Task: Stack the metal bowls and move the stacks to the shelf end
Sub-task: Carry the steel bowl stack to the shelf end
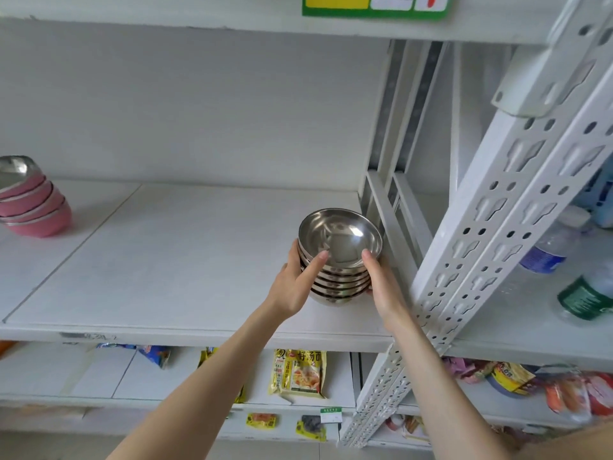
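A stack of several shiny metal bowls (340, 257) stands at the right end of the white shelf (172, 260), close to the upright post. My left hand (297, 283) grips the stack's left side, thumb on the top rim. My right hand (381, 283) presses against its right side, fingers partly hidden behind the bowls. At the far left edge a second stack of pink-sided bowls (33, 200) with metal insides leans on the shelf.
A perforated white upright (491, 227) slants just right of the metal stack. Water bottles (544, 257) lie on the neighbouring shelf to the right. Snack packets (300, 373) fill the lower shelf. Another shelf board (199, 24) hangs overhead.
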Tool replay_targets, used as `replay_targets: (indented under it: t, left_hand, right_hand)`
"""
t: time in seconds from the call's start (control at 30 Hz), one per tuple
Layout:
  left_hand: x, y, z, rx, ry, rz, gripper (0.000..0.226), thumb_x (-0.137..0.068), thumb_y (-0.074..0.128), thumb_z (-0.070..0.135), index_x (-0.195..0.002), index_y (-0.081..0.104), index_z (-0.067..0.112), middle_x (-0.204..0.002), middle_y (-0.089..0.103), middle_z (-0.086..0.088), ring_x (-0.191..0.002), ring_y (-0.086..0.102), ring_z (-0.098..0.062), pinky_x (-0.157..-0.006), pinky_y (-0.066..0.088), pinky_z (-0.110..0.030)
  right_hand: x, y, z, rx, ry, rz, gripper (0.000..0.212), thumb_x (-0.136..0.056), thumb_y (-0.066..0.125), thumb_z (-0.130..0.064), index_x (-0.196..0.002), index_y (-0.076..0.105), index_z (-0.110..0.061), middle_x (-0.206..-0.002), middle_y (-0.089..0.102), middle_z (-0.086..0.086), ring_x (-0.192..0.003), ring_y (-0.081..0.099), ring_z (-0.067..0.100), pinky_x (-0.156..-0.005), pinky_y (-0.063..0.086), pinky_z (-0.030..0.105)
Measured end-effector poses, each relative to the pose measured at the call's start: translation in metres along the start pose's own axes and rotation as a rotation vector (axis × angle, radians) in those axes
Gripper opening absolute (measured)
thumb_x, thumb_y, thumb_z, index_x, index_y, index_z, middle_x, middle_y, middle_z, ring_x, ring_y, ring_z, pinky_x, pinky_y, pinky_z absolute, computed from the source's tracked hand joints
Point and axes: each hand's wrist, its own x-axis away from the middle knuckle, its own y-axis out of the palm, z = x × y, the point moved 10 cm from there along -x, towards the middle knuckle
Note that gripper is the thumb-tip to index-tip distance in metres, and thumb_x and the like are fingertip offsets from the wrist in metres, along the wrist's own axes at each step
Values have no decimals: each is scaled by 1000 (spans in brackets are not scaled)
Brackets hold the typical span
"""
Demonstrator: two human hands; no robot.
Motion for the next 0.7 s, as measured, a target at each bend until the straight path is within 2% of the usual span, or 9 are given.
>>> replay_targets:
  t: [0.1, 0.23, 0.33, 0.43, 0.53, 0.6, 0.7]
  left_hand:
    - [-3, 2, -6, -15, -13, -1, 67, -86, 45, 69, -146, 30, 40, -132, 53, 22, -123, 49, -6, -104, 35, -30]
    - [-7, 1, -9, -22, -16, -1, 65, -86, 46, 69, -144, 31, 43, -121, 53, 35, -110, 50, 12, -89, 33, -15]
    - [-10, 0, -10, -6, -14, -18, 66, -86, 46, 68, -144, 31, 43, -125, 53, 32, -115, 49, 11, -94, 33, -19]
    - [-11, 2, -11, -8, -5, -39, 69, -85, 46, 69, -146, 29, 41, -135, 52, 23, -124, 48, 0, -103, 33, -26]
    - [-10, -1, -13, -119, -21, -35, 78, -81, 39, 76, -149, 25, 39, -143, 50, 15, -132, 45, -12, -110, 33, -35]
    - [-9, -8, -18, -325, -88, -10, 94, -75, 27, 85, -153, 19, 33, -149, 46, 1, -135, 43, -24, -111, 34, -46]
    - [-2, -23, -10, -692, -87, 72, 104, -76, 14, 88, -155, 18, 19, -147, 45, -12, -128, 48, -33, -102, 40, -47]
  right_hand:
    - [-3, 1, 7, -13, 3, -8, 76, -74, 50, -74, -136, 46, -31, -129, 58, -16, -120, 51, 4, -108, 39, 39]
    - [-7, 5, 8, -40, -22, -31, 73, -78, 51, -68, -139, 46, -27, -132, 57, -13, -123, 50, 3, -102, 38, 27]
    - [-8, 8, 9, -42, -26, -56, 65, -84, 51, -62, -140, 46, -28, -131, 57, -16, -119, 50, -4, -93, 36, 18]
    - [-8, 7, 8, -41, -29, -39, 54, -91, 51, -55, -139, 46, -29, -124, 56, -23, -111, 49, -13, -85, 35, 9]
    - [-4, 5, 8, -12, -23, -11, 51, -91, 51, -55, -136, 44, -32, -124, 54, -21, -115, 49, -5, -84, 34, 8]
    - [0, 1, 5, 59, -39, 36, 57, -90, 49, -60, -140, 40, -34, -126, 51, -20, -121, 48, 1, -89, 33, 11]
    - [8, -4, -11, 315, -133, 107, 78, -88, 41, -67, -150, 24, -24, -152, 38, -4, -139, 35, 19, -110, 29, 32]
